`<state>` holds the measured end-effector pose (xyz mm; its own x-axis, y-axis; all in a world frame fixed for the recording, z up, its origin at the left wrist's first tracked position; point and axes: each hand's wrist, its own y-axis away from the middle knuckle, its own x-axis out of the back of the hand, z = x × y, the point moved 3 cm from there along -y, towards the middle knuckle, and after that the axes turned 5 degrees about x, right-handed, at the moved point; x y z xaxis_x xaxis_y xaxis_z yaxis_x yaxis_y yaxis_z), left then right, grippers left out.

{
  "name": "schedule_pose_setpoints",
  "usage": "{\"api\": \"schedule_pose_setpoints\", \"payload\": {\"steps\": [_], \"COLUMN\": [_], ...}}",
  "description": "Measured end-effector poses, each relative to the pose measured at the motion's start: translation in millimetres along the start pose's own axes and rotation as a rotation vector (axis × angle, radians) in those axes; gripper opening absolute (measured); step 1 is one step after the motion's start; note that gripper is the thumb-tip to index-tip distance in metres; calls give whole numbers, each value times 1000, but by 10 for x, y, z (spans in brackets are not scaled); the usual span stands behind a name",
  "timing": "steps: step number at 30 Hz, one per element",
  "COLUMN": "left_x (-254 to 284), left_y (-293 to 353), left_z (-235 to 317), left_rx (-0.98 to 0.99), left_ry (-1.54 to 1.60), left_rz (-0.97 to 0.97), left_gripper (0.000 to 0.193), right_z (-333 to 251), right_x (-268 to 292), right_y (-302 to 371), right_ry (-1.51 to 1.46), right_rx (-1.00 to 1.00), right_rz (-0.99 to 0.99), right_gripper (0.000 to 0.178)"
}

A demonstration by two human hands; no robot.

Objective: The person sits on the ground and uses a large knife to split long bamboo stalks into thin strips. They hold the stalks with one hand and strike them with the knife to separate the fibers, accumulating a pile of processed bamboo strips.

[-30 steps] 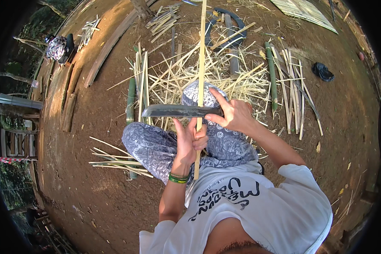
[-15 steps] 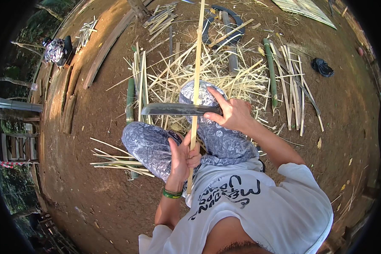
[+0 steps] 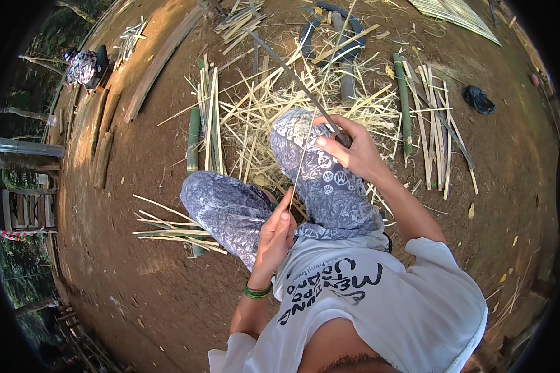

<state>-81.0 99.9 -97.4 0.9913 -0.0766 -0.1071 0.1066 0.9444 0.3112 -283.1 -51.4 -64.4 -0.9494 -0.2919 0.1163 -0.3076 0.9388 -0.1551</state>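
Observation:
Near my lap, my left hand (image 3: 275,241) is closed around the lower end of a long bamboo strip (image 3: 302,160), which rises away from me past my right knee and shows only its narrow edge. A machete (image 3: 292,76) is gripped in my right hand (image 3: 358,148), above that knee. Its dark blade appears nearly edge-on, slanting far and left. The blade and the strip cross in view near my right fingers; whether they touch I cannot tell. My right fingers hide most of the handle.
Pale shavings and split strips (image 3: 261,118) cover the ground beyond my knees. Green bamboo poles (image 3: 402,102) lie on both sides, with bundled strips (image 3: 171,231) left of my leg. Farther off are a dark ring (image 3: 305,38), a black plastic bag (image 3: 478,99) and a plank (image 3: 162,65).
The machete has turned from lying flat and pointing left to nearly edge-on, pointing far-left. The strip has rotated from its broad face to its narrow edge and leans farther right.

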Motion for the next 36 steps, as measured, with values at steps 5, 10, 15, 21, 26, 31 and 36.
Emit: {"api": "schedule_pose_setpoints", "payload": {"steps": [5,10,15,21,26,31,36], "left_x": [-62,-158,-198,-285,-318,-309,-285], "left_y": [-81,-136,-231,-354,-331,-226,-148], "left_z": [49,250,402,654,705,636,655], "left_rx": [-88,-117,-127,-88,-31,-154,-141], "left_ry": [-34,-135,37,318,446,317,238], "left_rz": [89,182,168,65,-12,-79,-54], "left_gripper": [50,48,49,49,47,44,47], "right_z": [-139,-113,-62,-42,-118,-119,-237], "right_x": [-1,-8,-77,-345,-331,-233,-182], "right_y": [-88,-98,31,227,196,48,3], "right_ry": [-225,-208,92,491,585,474,594], "right_rx": [-37,-31,208,578,565,655,609], "right_rz": [30,51,20,22,-6,94,46], "right_gripper": [33,32,44,56,57,56,56]}}
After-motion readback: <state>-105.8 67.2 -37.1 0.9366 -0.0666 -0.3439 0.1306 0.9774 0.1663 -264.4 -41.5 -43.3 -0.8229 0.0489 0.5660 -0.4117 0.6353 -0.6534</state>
